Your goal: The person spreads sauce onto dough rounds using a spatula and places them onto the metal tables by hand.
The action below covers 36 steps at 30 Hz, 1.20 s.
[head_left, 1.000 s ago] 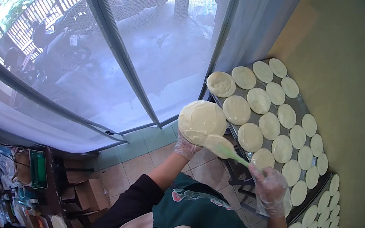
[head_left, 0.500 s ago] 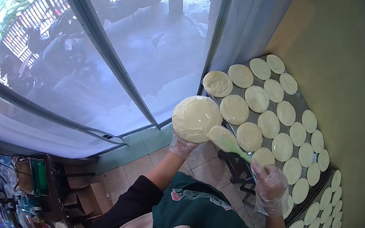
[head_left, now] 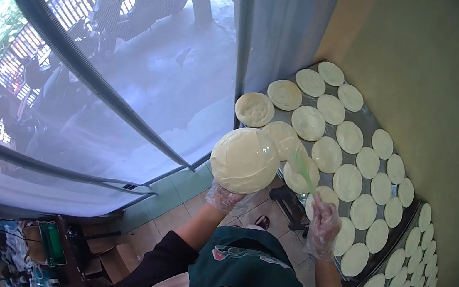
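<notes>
My left hand, in a clear plastic glove, holds up a pale round disc from below. A glossy, cream-coloured layer with streaks and ridges covers the disc; most of the fingers are hidden beneath it. In my right hand, also gloved, is the handle of a light green spatula, the fingers wrapped round it. Its blade points up and left, over the trays and apart from the disc. Behind the spatula lie more pale round discs in rows on a metal tray.
A lower rack of similar discs stands at the right, beside a plain wall. A screened window fills the left. Lower left, a cluttered shelf stands near a cardboard box. Tiled floor lies below.
The spatula has lifted off the disc's right edge and turned more upright. My right hand has moved slightly left, and the disc looks a little closer. The view has shifted.
</notes>
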{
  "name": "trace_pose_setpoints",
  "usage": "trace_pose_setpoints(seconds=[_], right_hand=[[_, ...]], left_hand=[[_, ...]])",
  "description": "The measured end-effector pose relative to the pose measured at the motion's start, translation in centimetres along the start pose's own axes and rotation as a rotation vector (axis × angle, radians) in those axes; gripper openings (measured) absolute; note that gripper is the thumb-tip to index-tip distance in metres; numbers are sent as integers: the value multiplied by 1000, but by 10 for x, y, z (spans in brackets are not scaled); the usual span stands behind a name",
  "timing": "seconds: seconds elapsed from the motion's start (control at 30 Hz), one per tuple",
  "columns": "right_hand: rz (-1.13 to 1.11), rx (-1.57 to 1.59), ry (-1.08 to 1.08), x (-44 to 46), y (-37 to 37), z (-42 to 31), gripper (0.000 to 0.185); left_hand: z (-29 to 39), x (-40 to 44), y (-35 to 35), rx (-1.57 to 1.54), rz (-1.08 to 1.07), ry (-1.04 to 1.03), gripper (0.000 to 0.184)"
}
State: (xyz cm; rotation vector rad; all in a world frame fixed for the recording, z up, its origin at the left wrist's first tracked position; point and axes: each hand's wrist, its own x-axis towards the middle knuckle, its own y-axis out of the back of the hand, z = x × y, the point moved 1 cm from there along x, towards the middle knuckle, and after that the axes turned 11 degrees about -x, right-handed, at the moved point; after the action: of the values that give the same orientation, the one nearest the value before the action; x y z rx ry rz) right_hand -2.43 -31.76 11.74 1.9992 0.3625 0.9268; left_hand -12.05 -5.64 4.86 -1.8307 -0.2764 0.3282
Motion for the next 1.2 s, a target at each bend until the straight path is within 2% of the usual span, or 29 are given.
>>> trace_pose_setpoints(seconds=[0.07, 0.13, 0.17, 0.23, 0.3, 0.33, 0.4, 0.47, 0.53, 0.57, 0.6, 0.7, 0.73, 0.8, 0.83, 0.87, 0.9, 0.93, 1.0, 1.1, 1.17, 1.2], right_hand=[[-12, 54, -26, 2, 6, 1, 44], [-21, -23, 305, 3, 14, -3, 47], [-22, -105, 379, 6, 14, 0, 49], [13, -123, 334, 10, 4, 20, 49], [42, -142, 295, 18, 1, 34, 50], [57, -154, 259, 24, 1, 38, 51], [75, -166, 217, 32, 1, 44, 52], [46, 65, 36, 39, 0, 50, 44], [-6, 126, -48, 47, 1, 62, 40], [-63, 188, -127, 49, 2, 69, 37], [-54, 183, -136, 51, 5, 75, 37], [-10, 165, -177, 56, 17, 84, 37], [-20, 141, -129, 55, 25, 81, 38], [-25, 109, -104, 53, 35, 74, 40], [-30, -81, 72, 51, 39, 70, 42], [-39, -273, 248, 51, 40, 67, 44], [-38, -285, 229, 49, 35, 70, 44], [-11, -305, 186, 47, 27, 75, 46], [16, -336, 129, 52, 22, 74, 48], [-48, -303, -51, 64, 17, 66, 45], [71, 22, -228, 68, 4, 66, 35], [72, 7, -242, 72, 3, 65, 35]], left_hand=[[-12, 8, 3, -33, -5, 26, 48], [-25, 13, 2, -58, -7, 51, 49], [-32, 18, 0, 1, -72, 55, 50], [-47, 26, -7, 67, -130, 69, 52], [-58, 33, -12, 832, -47, -91, 54], [-60, 37, -12, 838, -47, -86, 54], [-62, 43, -8, 24, 6, 66, 53], [-64, 51, 4, 36, 22, 71, 53], [-69, 55, 9, 47, 38, 82, 52], [-71, 55, 11, 208, -55, 77, 54], [-74, 58, 10, 366, -151, 74, 58], [-78, 71, 9, 237, -161, 211, 64], [-79, 75, 10, 236, -157, 222, 64], [-83, 84, 7, 439, -213, 241, 62], [-85, 86, 5, 435, -209, 262, 62], [-87, 88, 2, 807, -184, 166, 56], [-87, 92, -2, 1176, -161, 59, 54], [-84, 98, -2, 1174, -168, 80, 54], [-78, 110, 1, 181, 94, 426, 55], [-70, 132, 3, 172, 178, 482, 56], [-64, 151, -6, 115, 197, 579, 56], [-62, 159, -10, 61, 217, 647, 56]])
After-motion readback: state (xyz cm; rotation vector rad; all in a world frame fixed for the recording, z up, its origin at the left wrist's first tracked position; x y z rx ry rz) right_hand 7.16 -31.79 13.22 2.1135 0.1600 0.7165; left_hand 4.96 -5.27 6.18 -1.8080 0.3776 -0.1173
